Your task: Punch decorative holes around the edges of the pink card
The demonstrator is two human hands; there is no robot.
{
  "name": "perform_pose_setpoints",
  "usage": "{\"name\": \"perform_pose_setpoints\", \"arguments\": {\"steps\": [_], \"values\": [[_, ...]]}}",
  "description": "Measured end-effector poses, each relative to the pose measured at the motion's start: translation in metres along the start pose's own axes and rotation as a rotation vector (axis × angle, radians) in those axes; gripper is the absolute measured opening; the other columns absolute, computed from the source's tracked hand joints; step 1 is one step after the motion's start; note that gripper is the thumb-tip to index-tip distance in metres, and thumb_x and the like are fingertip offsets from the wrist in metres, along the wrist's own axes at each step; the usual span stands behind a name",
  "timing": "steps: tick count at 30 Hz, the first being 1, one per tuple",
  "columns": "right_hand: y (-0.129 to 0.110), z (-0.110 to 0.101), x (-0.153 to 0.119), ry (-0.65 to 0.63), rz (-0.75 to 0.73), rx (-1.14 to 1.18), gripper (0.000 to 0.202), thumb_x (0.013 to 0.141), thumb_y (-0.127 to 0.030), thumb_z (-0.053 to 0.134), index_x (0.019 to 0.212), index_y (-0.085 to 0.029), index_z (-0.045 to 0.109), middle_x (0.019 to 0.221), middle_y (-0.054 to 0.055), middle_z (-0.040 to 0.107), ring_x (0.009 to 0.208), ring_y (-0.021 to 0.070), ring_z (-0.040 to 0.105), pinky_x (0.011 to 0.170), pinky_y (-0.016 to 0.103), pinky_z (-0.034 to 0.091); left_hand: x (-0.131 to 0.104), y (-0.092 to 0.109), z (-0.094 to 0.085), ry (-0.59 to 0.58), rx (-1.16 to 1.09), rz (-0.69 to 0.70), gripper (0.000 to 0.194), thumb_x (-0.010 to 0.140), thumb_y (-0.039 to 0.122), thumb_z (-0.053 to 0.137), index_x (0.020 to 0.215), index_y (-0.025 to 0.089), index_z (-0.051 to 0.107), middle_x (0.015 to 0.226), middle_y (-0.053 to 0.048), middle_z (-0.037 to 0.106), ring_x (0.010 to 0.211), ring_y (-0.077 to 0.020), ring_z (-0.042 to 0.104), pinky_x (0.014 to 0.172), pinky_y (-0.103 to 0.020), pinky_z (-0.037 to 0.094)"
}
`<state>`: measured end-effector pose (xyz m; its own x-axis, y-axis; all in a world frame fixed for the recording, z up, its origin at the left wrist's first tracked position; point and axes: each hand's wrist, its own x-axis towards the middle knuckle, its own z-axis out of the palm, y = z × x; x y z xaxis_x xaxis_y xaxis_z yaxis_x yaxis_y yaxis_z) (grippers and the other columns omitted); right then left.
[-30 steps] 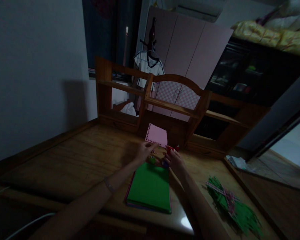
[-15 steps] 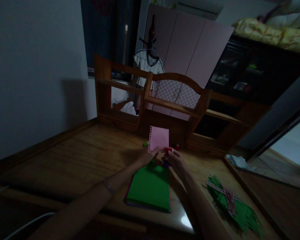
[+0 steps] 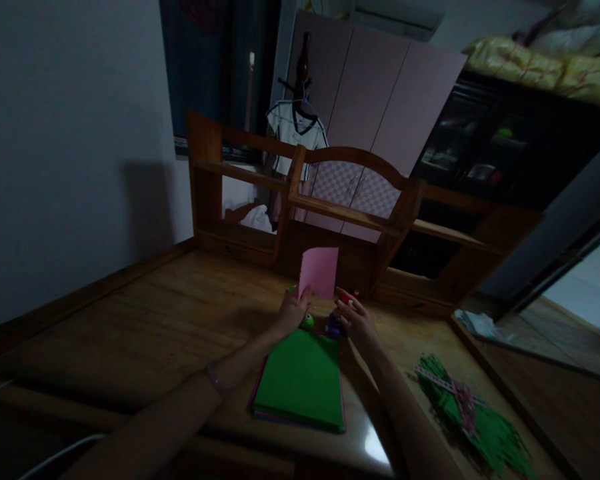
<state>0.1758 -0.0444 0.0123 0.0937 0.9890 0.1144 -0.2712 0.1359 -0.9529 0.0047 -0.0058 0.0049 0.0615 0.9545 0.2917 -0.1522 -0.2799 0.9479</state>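
Observation:
My left hand (image 3: pixel 294 312) is closed on the lower left corner of a pink sheet of paper (image 3: pixel 321 270), held up above the desk and slightly curved. In my closed right hand (image 3: pixel 359 320) is a small red object (image 3: pixel 345 298) with a white spot, just right of the sheet; its kind is hard to make out. Below the hands lie a small green round thing with an eye-like spot (image 3: pixel 308 321) and a purple object (image 3: pixel 333 325), partly hidden by my right fingers. Nearest me lies a stack of coloured sheets (image 3: pixel 300 380), green on top.
On the right of the wooden desk (image 3: pixel 180 313) is a heap of green cut pieces (image 3: pixel 485 427) with pink perforated strips (image 3: pixel 463 400) on it. A wooden shelf unit (image 3: pixel 347 210) runs along the back edge. A white cable (image 3: pixel 63 453) hangs at lower left.
My left hand has shifted left and down to the sheet's lower left corner. The pink sheet now curves and its punched edge is turned away. My right hand has moved slightly right with the red object.

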Motion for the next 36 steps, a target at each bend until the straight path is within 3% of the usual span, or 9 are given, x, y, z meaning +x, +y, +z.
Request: {"name": "perform_pose_setpoints", "arguments": {"steps": [4,7,13,18,28,36], "values": [[-0.003,0.003,-0.001,-0.077,0.057,0.087,0.046,0.071,-0.037,0.072,0.114,-0.025,0.063,0.095,0.004,0.066,0.079,0.0153,0.064,0.075,0.028,0.051,0.001,0.0,0.0,-0.062,0.018,0.047,0.04,0.082,0.051,0.049,0.061,0.018,0.056,0.051,0.002,0.049,0.043,-0.0091,0.046,0.045,-0.02,0.037],[-0.005,0.007,-0.005,-0.097,0.025,0.066,0.048,0.068,-0.033,0.075,0.113,-0.025,0.062,0.098,0.004,0.066,0.085,0.0177,0.065,0.081,0.031,0.05,0.0,0.003,-0.001,-0.04,0.033,0.093,0.037,0.083,0.048,0.051,0.068,0.016,0.063,0.061,-0.003,0.061,0.054,-0.0128,0.057,0.054,-0.022,0.044],[-0.003,0.01,-0.011,-0.113,0.047,-0.116,0.048,0.067,-0.031,0.076,0.112,-0.025,0.063,0.089,0.002,0.068,0.067,0.0146,0.064,0.066,0.028,0.051,-0.002,0.003,0.001,0.015,0.041,0.11,0.033,0.081,0.044,0.056,0.079,0.014,0.069,0.073,-0.007,0.068,0.068,-0.0177,0.064,0.062,-0.025,0.049],[0.002,0.008,-0.007,-0.097,0.018,-0.146,0.048,0.063,-0.03,0.078,0.109,-0.023,0.064,0.095,0.004,0.068,0.071,0.0159,0.064,0.069,0.03,0.052,-0.003,0.001,0.001,-0.01,0.077,0.128,0.032,0.082,0.043,0.055,0.084,0.014,0.068,0.079,-0.008,0.07,0.074,-0.0189,0.066,0.067,-0.026,0.051],[0.003,0.012,-0.008,-0.141,-0.017,-0.073,0.041,0.065,-0.032,0.078,0.103,-0.025,0.063,0.098,0.004,0.067,0.082,0.019,0.065,0.081,0.036,0.051,-0.007,0.013,-0.001,-0.056,0.246,0.241,0.034,0.086,0.038,0.051,0.063,0.015,0.062,0.061,-0.003,0.065,0.059,-0.0137,0.062,0.059,-0.021,0.047],[0.0,0.014,-0.012,-0.148,0.005,-0.19,0.039,0.065,-0.034,0.078,0.099,-0.019,0.066,0.087,0.005,0.068,0.075,0.0191,0.065,0.073,0.033,0.051,-0.011,0.017,-0.001,-0.102,0.288,0.279,0.037,0.089,0.039,0.046,0.064,0.016,0.06,0.062,-0.003,0.064,0.063,-0.0138,0.061,0.061,-0.022,0.046]]}}
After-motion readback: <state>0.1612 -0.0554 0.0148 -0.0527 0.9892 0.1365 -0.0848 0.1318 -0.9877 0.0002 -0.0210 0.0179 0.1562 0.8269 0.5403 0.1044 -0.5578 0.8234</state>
